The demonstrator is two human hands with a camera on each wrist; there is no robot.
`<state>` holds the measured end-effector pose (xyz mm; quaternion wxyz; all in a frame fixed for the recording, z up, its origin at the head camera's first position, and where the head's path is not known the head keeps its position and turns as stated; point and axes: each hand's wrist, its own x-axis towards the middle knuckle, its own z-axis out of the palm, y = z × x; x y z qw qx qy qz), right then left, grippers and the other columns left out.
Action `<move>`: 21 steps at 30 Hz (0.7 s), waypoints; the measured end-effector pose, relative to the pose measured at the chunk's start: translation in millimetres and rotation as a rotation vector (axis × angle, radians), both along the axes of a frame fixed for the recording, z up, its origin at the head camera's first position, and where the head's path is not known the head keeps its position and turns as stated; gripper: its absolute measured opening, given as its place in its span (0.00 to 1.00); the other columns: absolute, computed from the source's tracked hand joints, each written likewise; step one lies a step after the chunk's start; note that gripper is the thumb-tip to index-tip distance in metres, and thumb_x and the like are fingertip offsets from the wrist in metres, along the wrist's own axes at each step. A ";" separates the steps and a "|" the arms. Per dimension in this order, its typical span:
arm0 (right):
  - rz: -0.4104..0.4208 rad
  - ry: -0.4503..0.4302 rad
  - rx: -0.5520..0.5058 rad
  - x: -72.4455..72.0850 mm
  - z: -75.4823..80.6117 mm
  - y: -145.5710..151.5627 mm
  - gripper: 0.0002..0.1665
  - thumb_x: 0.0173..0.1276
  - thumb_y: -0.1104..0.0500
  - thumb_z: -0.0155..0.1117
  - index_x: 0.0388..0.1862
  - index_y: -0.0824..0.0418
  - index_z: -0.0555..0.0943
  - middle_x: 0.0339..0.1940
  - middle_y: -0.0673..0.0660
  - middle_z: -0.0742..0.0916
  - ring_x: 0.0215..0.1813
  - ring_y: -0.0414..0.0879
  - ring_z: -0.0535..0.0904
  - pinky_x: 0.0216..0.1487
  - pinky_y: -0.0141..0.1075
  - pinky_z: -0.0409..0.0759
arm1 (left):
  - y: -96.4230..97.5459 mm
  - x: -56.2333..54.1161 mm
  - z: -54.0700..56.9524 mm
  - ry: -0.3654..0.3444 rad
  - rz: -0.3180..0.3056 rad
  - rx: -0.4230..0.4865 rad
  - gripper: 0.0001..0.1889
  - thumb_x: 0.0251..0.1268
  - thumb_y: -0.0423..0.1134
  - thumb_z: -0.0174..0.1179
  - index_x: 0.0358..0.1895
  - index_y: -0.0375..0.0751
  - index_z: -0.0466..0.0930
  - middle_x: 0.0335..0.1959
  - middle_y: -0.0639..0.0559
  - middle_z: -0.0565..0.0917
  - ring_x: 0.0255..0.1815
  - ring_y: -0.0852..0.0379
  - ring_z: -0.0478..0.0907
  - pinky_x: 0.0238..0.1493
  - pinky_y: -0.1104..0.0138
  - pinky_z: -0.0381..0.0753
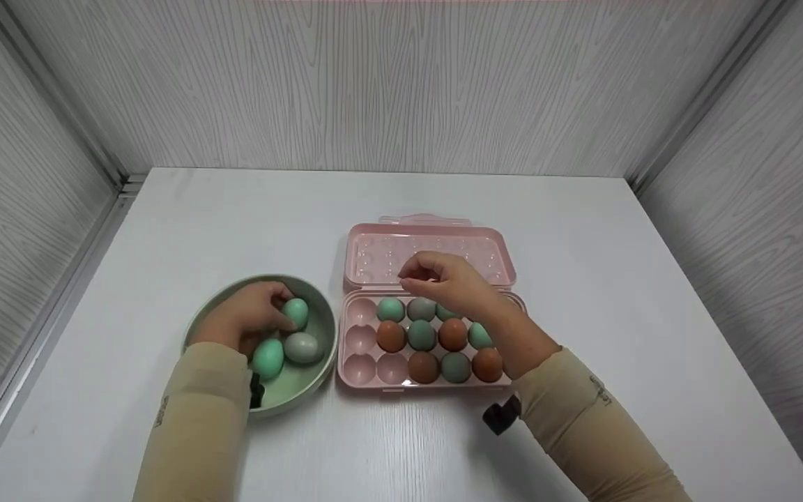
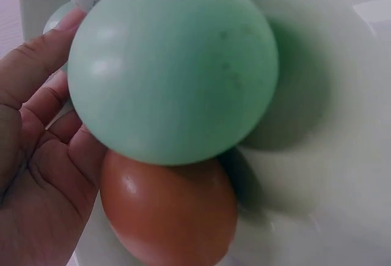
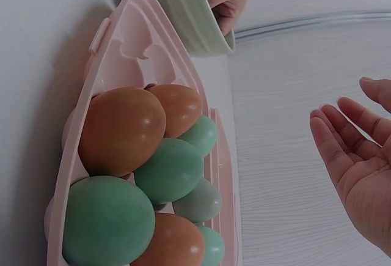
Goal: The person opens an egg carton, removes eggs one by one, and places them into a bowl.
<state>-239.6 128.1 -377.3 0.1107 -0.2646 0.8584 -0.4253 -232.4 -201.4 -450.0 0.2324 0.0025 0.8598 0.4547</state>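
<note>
My left hand (image 1: 251, 310) reaches into a pale green bowl (image 1: 328, 335). Its thumb and fingers pinch a light green egg (image 1: 295, 314), only a sliver of which shows past the thumb in the left wrist view. Beside that hand in the bowl lie another green egg (image 1: 268, 359), a grey egg (image 1: 302, 347) and a brown egg (image 2: 171, 211). My right hand (image 1: 454, 284) hovers above the pink egg carton (image 1: 373, 385), fingers loosely bent and holding nothing. Brown, green and grey eggs fill many of the carton's cups; the leftmost column holds none.
The carton's lid (image 1: 366, 258) lies folded back, away from me. Bowl and carton stand side by side on a white table (image 1: 583, 279). Grey wood-grain panels (image 1: 401, 84) rise behind the table and on both sides.
</note>
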 end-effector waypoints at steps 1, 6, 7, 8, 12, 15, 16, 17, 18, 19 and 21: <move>-0.003 -0.003 0.000 0.1 0.1 0.1 0.07 0.64 0.49 0.59 0.39 0.47 0.80 0.35 0.46 0.82 0.41 0.42 0.75 0.51 0.36 0.74 | -0.2 -0.3 0.1 0.005 -0.006 -0.014 0.20 0.49 0.30 0.66 0.47 0.35 0.73 0.45 0.43 0.73 0.44 0.49 0.68 0.43 0.62 0.71; -0.011 -0.007 -0.003 0.5 0.0 0.5 0.07 0.64 0.49 0.60 0.39 0.47 0.80 0.34 0.47 0.81 0.41 0.42 0.75 0.50 0.37 0.74 | 0.0 -1.0 0.9 0.022 -0.029 -0.060 0.20 0.49 0.32 0.67 0.47 0.35 0.74 0.44 0.42 0.75 0.43 0.49 0.71 0.44 0.62 0.72; -0.011 -0.007 -0.005 0.4 -0.1 0.7 0.07 0.64 0.49 0.60 0.39 0.47 0.80 0.34 0.47 0.82 0.41 0.42 0.75 0.50 0.37 0.74 | -0.1 -1.2 1.0 0.024 -0.035 -0.063 0.20 0.50 0.33 0.67 0.47 0.34 0.74 0.43 0.42 0.75 0.43 0.49 0.71 0.43 0.62 0.72; -0.011 -0.005 -0.005 0.4 -0.1 0.8 0.07 0.64 0.49 0.60 0.39 0.47 0.80 0.34 0.47 0.82 0.41 0.42 0.75 0.50 0.37 0.74 | -0.1 -1.1 1.3 0.025 -0.037 -0.064 0.20 0.50 0.33 0.67 0.47 0.34 0.74 0.43 0.42 0.75 0.42 0.49 0.71 0.43 0.62 0.72; -0.001 0.002 -0.012 -0.1 -0.1 1.5 0.07 0.64 0.50 0.60 0.38 0.48 0.80 0.34 0.47 0.82 0.41 0.42 0.75 0.50 0.36 0.74 | 0.6 -0.4 2.2 0.024 -0.032 -0.052 0.20 0.50 0.32 0.66 0.48 0.34 0.73 0.43 0.41 0.75 0.42 0.49 0.71 0.43 0.62 0.72; 0.004 0.002 -0.020 -0.8 -0.3 2.4 0.07 0.64 0.50 0.59 0.39 0.48 0.80 0.34 0.47 0.82 0.41 0.42 0.76 0.49 0.36 0.74 | 1.3 0.7 3.6 0.017 -0.013 -0.020 0.21 0.50 0.31 0.66 0.48 0.33 0.73 0.44 0.41 0.74 0.44 0.49 0.70 0.45 0.62 0.72; 0.006 0.002 -0.023 -1.0 -0.3 2.7 0.07 0.64 0.50 0.59 0.39 0.48 0.80 0.34 0.47 0.82 0.41 0.42 0.75 0.49 0.36 0.74 | 1.2 0.9 3.9 0.012 -0.007 0.002 0.21 0.50 0.30 0.65 0.49 0.33 0.72 0.45 0.41 0.73 0.45 0.48 0.70 0.46 0.61 0.72; 0.007 0.001 -0.025 -1.1 -0.2 3.1 0.07 0.64 0.50 0.59 0.39 0.49 0.80 0.34 0.47 0.82 0.41 0.42 0.75 0.49 0.36 0.74 | 1.2 1.4 4.6 0.010 -0.002 0.021 0.21 0.50 0.29 0.65 0.50 0.32 0.71 0.46 0.40 0.73 0.46 0.48 0.69 0.48 0.60 0.71; 0.009 0.000 -0.028 -1.2 0.0 3.6 0.08 0.64 0.50 0.59 0.39 0.49 0.80 0.34 0.47 0.82 0.40 0.42 0.75 0.49 0.36 0.74 | 1.0 1.6 5.3 0.023 -0.004 0.020 0.22 0.51 0.30 0.64 0.50 0.32 0.71 0.48 0.40 0.73 0.47 0.47 0.69 0.49 0.59 0.71; 0.011 0.000 -0.031 -1.4 0.1 4.0 0.08 0.64 0.50 0.59 0.40 0.50 0.80 0.35 0.47 0.82 0.40 0.42 0.75 0.48 0.37 0.74 | 1.1 1.9 6.1 0.022 0.003 0.037 0.22 0.51 0.30 0.64 0.51 0.32 0.71 0.49 0.40 0.72 0.49 0.47 0.68 0.51 0.59 0.70; 0.011 0.003 -0.031 -1.6 0.7 5.0 0.09 0.64 0.50 0.59 0.40 0.50 0.80 0.35 0.48 0.81 0.40 0.43 0.75 0.48 0.37 0.74 | 0.7 2.4 7.6 0.012 0.018 0.076 0.22 0.53 0.29 0.62 0.52 0.32 0.69 0.52 0.39 0.71 0.52 0.46 0.66 0.55 0.57 0.68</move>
